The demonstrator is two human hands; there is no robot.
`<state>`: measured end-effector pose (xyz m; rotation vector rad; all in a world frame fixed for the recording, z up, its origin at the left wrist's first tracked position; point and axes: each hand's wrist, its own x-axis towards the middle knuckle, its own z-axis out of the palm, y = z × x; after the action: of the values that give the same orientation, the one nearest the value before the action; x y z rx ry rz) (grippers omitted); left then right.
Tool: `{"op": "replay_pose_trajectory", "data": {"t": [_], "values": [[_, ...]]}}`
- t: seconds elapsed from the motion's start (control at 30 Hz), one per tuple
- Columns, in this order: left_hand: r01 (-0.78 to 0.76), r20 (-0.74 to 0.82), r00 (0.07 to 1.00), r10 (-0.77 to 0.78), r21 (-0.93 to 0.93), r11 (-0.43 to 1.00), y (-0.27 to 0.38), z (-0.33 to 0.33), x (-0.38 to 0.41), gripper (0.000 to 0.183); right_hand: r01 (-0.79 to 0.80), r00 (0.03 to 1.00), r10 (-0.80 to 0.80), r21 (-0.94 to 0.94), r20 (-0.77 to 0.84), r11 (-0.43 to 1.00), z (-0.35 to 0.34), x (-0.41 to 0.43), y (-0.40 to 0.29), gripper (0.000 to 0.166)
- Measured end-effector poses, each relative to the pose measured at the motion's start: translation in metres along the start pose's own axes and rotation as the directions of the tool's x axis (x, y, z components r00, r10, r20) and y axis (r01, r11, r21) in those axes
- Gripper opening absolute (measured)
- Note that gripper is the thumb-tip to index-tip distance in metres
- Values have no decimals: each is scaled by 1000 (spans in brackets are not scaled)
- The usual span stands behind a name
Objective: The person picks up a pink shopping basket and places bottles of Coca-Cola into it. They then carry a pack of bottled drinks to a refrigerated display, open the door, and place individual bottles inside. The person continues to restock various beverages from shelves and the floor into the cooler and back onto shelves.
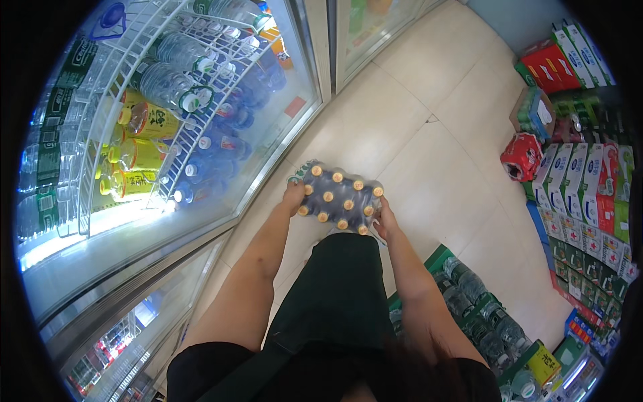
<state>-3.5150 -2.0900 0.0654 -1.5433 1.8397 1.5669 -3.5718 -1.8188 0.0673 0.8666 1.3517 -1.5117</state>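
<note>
Between my hands is a shrink-wrapped pack of dark bottles (337,197) with orange-yellow caps, held level in front of my dark green apron (346,286). My left hand (293,197) grips its left end, beside some green print on the clear film. At the opposite end, my right hand (386,220) holds the pack, its fingers partly curled around the edge. To my left stands a lit drinks fridge whose white wire shelf (166,186) carries clear water bottles (163,83) and yellow-labelled drink bottles (140,153). Blue-tinted bottles with white caps (221,143) sit on a lower level.
A glass fridge door (346,55) stands at the top. Green-wrapped water bottle packs (472,296) rest on the floor by my right arm. Stacked boxed drinks (570,176) line the right side, with a red pack (521,157) at their edge. Pale floor tiles (422,156) lie between.
</note>
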Motion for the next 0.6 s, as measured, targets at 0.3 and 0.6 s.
{"op": "replay_pose_trajectory", "data": {"t": [0.3, 0.6], "values": [[-92, 335, 934, 122, -104, 990, 38, -9, -43, 40, 19, 999, -29, -316, -28, 949, 37, -59, -17, 67], [-335, 209, 869, 449, -420, 844, 273, -53, -246, 32, 409, 827, -504, 350, 248, 843, 180, -282, -234, 37]]}}
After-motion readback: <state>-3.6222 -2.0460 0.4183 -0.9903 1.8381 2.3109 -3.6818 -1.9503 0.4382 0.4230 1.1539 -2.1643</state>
